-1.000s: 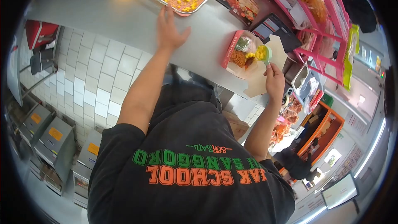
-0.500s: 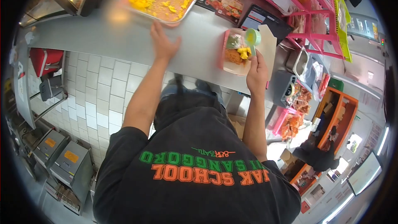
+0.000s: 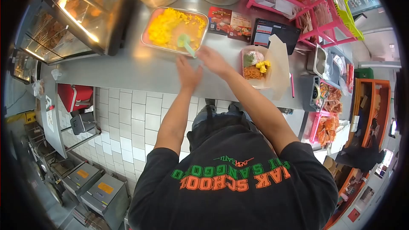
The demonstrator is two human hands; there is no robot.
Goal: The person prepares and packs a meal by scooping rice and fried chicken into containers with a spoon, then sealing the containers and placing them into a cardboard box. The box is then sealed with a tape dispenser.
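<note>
A tray is holding yellow food, a green scoop crossing its rim. The left hand is hovering alongside, thumb and fingers apart; the right hand is meeting the handle, grip unclear. An open box is sitting rightmost.

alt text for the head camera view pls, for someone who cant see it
A person's right hand is at the handle of a green scoop over a tray of yellow food, its grip blurred; the open left hand is by the tray's near edge. To the right on the metal counter, an open box holds browned food and yellow pieces.
</note>
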